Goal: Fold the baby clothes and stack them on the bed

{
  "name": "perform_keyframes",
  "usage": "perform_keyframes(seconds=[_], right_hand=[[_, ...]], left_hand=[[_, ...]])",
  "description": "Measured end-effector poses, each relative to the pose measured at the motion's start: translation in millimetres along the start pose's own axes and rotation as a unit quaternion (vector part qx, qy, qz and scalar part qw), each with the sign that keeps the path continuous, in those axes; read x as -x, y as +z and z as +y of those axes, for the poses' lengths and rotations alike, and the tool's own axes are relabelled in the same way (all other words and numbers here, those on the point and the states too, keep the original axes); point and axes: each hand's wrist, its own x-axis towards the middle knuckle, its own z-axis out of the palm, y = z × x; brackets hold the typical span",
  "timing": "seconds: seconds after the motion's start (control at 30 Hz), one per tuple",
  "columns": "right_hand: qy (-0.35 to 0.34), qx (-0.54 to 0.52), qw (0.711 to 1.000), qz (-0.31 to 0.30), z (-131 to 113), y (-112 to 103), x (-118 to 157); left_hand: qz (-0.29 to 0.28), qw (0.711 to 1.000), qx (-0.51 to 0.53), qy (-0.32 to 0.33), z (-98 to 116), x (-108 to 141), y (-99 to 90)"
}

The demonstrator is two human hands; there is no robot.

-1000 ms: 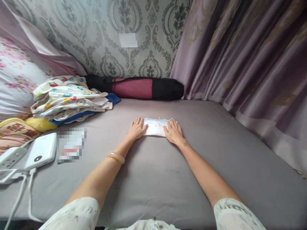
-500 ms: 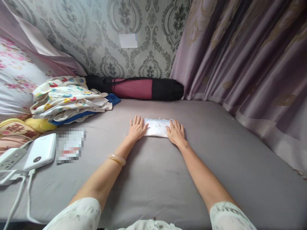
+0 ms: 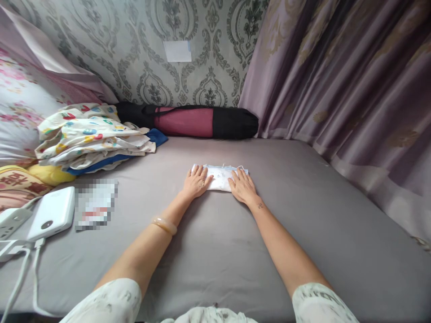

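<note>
A small folded white cloth [image 3: 220, 178] with faint grey marks lies flat on the grey sheet, a pale blue strip and thin white loops showing along its far edge. Over its left end rests my left hand [image 3: 197, 181], palm down with fingers stretched forward. My right hand [image 3: 243, 185] lies the same way on the right end, its fingers reaching toward the blue edge. Neither hand is curled around the cloth; both press on it from above. Its middle part shows between my thumbs, while the ends are partly covered.
A grey sheet [image 3: 303, 215] spreads beneath. At left are crumpled printed clothes [image 3: 90, 134], a yellow cushion [image 3: 50, 175], a white power bank [image 3: 52, 213] with cables, a power strip [image 3: 13, 222] and a blurred packet [image 3: 97, 205]. A black-and-maroon long bag [image 3: 185, 122] lies along the wall; purple curtains [image 3: 336, 80] hang right.
My hands have come slightly closer together, moving inward over the cloth, so less of its middle shows and its corners appear past my fingers. The view has shifted slightly.
</note>
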Motion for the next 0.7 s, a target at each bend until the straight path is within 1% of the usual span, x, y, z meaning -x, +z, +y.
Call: perform_keyframes(seconds=[0.07,0.1,0.23,0.27,0.3,0.33,0.43,0.47,0.57,0.7], right_hand=[[-0.001,-0.002,1.0,0.001,-0.8,-1.7,0.6],[-0.002,-0.001,1.0,0.009,-1.5,-2.8,1.1],[-0.029,0.012,0.997,0.071,-6.8,-7.4,3.7],[-0.039,0.012,0.996,0.081,-8.5,-8.0,4.3],[-0.047,0.009,0.996,0.08,-10.2,-8.1,4.7],[-0.052,0.004,0.996,0.07,-11.7,-7.7,5.0],[-0.056,-0.008,0.998,0.013,-14.2,-4.5,5.3],[-0.055,-0.01,0.998,0.0,-14.4,-3.1,5.3],[-0.053,-0.01,0.999,-0.005,-14.1,-0.3,5.3],[-0.052,-0.011,0.999,-0.007,-13.6,-2.0,5.4]], left_hand=[[0.005,1.0,-0.002,-0.002,1.0,0.8,-1.0],[0.019,1.0,-0.006,0.001,2.1,1.4,-1.8],[0.127,0.991,-0.022,0.043,10.5,3.8,-4.8],[0.139,0.989,-0.018,0.055,12.8,4.0,-4.6],[0.136,0.989,-0.011,0.065,14.9,3.9,-3.7],[0.119,0.99,-0.004,0.072,16.6,3.7,-2.3],[0.048,0.995,0.012,0.081,18.4,2.3,3.2],[0.035,0.996,0.014,0.081,18.2,1.9,4.6],[0.031,0.996,0.008,0.081,17.4,1.1,5.6],[0.033,0.996,-0.001,0.082,18.8,3.1,1.1]])
